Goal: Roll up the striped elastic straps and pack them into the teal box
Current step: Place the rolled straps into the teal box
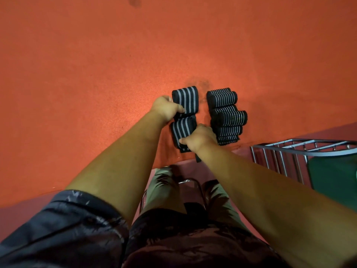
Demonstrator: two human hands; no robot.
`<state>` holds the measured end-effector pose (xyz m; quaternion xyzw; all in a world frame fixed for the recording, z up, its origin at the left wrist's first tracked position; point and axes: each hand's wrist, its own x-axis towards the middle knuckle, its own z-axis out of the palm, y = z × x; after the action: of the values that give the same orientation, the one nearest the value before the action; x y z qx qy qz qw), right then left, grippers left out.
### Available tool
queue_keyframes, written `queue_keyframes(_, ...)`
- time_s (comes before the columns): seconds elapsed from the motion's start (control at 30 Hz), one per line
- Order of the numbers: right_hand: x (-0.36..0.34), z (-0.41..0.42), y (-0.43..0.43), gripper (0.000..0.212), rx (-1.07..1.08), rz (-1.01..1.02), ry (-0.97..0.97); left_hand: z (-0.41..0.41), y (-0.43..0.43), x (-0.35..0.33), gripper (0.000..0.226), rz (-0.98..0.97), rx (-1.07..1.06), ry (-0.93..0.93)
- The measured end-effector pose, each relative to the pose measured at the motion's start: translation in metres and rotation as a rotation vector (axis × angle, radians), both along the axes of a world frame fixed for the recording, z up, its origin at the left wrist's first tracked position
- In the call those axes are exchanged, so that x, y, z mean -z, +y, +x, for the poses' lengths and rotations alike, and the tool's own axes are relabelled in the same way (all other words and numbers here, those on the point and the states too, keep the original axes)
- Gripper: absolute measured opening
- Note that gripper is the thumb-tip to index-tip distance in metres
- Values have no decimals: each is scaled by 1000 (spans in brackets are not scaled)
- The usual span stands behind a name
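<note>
Two rolled black straps with wide grey stripes lie on the orange table near its front edge. My left hand (166, 109) grips the far roll (186, 99) from its left side, thumb on top. My right hand (200, 137) grips the near roll (182, 129) from its right side; a loose black strap end (198, 157) hangs below that hand over the table edge. To the right sits a stack of several rolled straps with thin white stripes (226, 115). No teal box can be made out for sure.
The orange felt table (96, 74) spreads far to the left and back. At the right, beyond the table edge, stands a grey metal rack (301, 149) with a dark green thing (332, 175) in it. A metal chair frame (193, 182) shows below.
</note>
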<state>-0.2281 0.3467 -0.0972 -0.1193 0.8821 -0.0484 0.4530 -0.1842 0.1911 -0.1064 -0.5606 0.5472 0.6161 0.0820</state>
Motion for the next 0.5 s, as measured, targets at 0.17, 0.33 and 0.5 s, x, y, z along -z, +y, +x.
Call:
queue_keyframes(0.17, -9, 10, 9, 64, 68, -105, -50, 21, 5, -11, 35, -78, -151, 59)
queue_keyframes(0.33, -26, 10, 13, 51, 108, -273, -191, 47, -6, -33, 32, -89, -277, 99)
queue_keyframes(0.5, -54, -4, 8, 63, 163, -493, -326, 56, -15, -79, 23, -87, -327, 171)
